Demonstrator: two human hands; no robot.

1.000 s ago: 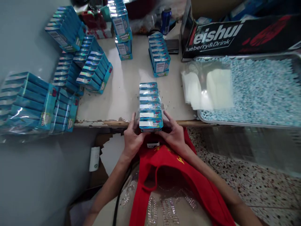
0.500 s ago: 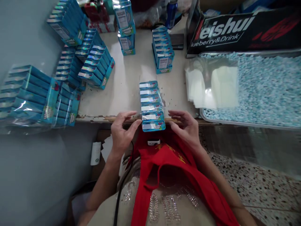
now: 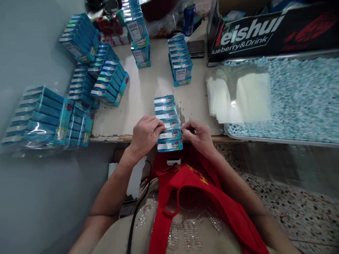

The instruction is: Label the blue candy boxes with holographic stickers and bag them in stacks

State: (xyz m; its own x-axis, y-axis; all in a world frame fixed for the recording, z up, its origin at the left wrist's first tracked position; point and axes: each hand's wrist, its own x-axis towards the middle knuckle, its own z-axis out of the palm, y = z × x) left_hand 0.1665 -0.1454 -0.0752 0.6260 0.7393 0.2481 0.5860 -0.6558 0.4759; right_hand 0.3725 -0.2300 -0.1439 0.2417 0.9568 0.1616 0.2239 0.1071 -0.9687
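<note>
A row of several small blue candy boxes [image 3: 169,145] lies at the table's front edge, its near end sticking out past the edge. A clear plastic bag [image 3: 178,110] is around the row. My left hand [image 3: 148,135] is closed at the row's left side, fingertips pinching the bag over the boxes. On the right side my right hand [image 3: 197,137] is closed too, thumb and forefinger pinched at the bag's edge. The exact bit of plastic under my left fingertips is hidden.
More trays of blue boxes [image 3: 109,84] stand stacked at left, some in plastic [image 3: 39,116]. Another filled tray [image 3: 181,63] stands beyond the row. At right are a metal tray [image 3: 291,141] of pale blue candies, plastic bags [image 3: 238,95] and a black carton [image 3: 246,35].
Both hands have moved inward from beside the row, and their spread fingers have closed at its two sides. The view has shifted slightly.
</note>
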